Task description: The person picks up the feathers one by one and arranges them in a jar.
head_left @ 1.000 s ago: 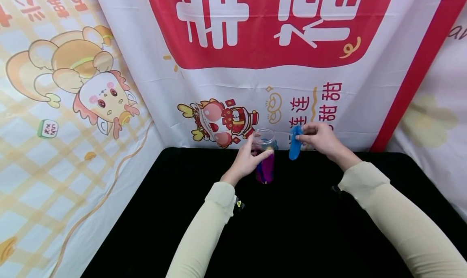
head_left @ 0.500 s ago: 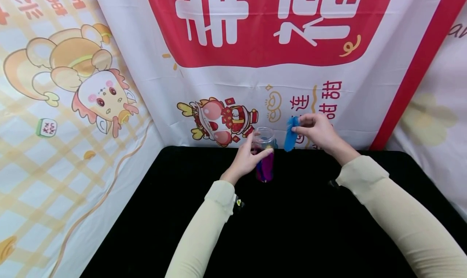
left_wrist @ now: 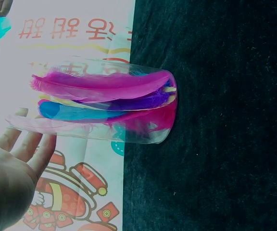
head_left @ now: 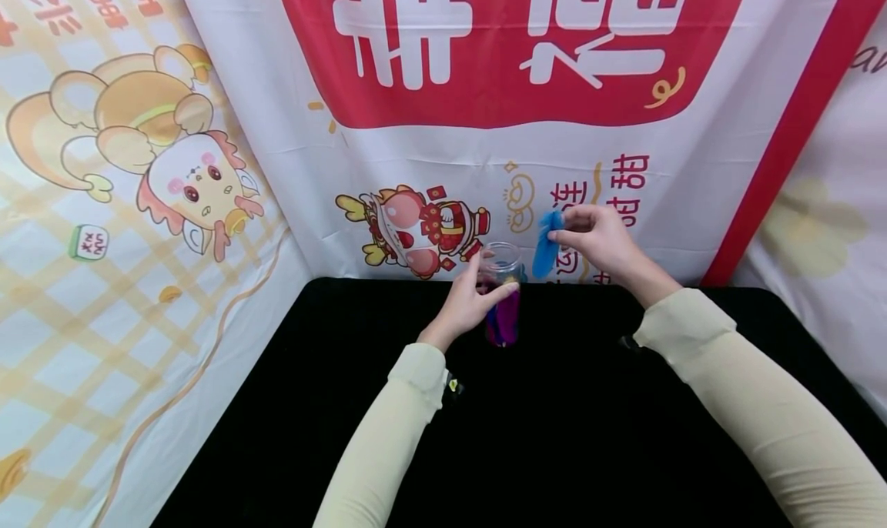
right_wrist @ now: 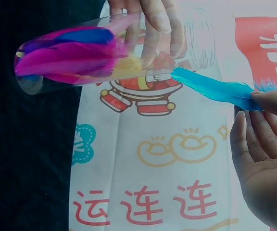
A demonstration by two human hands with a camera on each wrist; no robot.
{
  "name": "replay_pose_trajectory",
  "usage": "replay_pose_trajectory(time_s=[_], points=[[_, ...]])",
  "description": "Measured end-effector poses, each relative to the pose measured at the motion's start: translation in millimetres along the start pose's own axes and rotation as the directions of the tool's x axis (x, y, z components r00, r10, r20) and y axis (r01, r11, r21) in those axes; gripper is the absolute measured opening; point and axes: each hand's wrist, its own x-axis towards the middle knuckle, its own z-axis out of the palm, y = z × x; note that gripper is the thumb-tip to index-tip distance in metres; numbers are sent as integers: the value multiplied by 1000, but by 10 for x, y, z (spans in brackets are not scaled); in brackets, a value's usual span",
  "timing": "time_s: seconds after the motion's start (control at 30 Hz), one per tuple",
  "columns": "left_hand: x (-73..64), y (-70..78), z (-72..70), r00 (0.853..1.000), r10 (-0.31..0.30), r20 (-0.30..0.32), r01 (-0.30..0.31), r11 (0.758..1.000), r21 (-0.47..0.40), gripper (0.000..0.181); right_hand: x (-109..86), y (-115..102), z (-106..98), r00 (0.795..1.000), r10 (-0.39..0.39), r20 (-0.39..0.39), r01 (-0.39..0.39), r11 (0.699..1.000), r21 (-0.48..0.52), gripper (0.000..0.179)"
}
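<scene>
A clear jar [head_left: 503,269] stands upright at the back of the black table, its mouth uncovered. Inside it are several feathers [left_wrist: 105,86] in magenta, purple, blue and pale yellow. My left hand [head_left: 469,299] grips the jar round its upper part, thumb on the near side. To the right of the jar, my right hand [head_left: 601,239] pinches a bright blue feather [right_wrist: 220,90] between thumb and fingers. That feather slants downward, its lower end near the level of the jar's rim and apart from it in the head view.
The black table [head_left: 527,428] lies under both forearms. Right behind its back edge hangs a white cloth with a red printed panel [head_left: 513,51]. A patterned cloth [head_left: 138,282] borders the left side.
My right hand has moved up and to the left, bringing the blue feather closer to the jar. The left hand and the jar stay nearly in place.
</scene>
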Motion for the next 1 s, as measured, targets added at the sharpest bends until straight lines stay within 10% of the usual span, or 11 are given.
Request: replay_pose_trajectory(time_s=[1.0], points=[[-44, 16, 37, 998, 35, -51, -34, 999, 17, 71, 27, -406, 206, 990, -136, -43, 140, 985, 102, 24]])
